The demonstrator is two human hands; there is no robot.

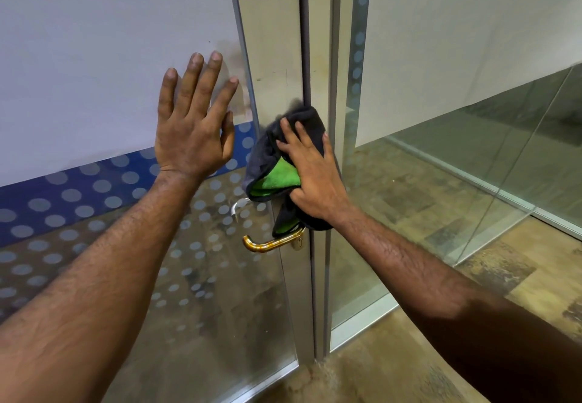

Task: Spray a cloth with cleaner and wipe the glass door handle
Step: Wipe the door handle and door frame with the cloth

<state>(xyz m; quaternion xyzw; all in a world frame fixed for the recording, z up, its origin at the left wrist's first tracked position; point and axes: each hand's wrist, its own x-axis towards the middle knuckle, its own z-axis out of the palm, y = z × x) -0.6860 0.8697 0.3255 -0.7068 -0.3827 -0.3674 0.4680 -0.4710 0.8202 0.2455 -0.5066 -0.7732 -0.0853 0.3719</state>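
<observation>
A gold lever handle [271, 243] sticks out to the left from the metal stile [277, 56] of the glass door [94, 40]. My right hand [311, 179] presses a dark grey cloth with a green inner side [277, 163] flat against the stile, just above the handle; the cloth's lower end hangs down to the handle's base. My left hand [193, 122] lies flat on the frosted glass, fingers spread, left of the cloth and holding nothing. A silver handle [236, 206] shows through the glass on the far side. No spray bottle is in view.
A blue band with grey dots [78, 195] crosses the door glass. To the right stand a fixed glass panel [441, 119] and its aluminium frame [333, 150]. Brown patterned floor [393, 371] lies below, with a glass partition [519, 166] further right.
</observation>
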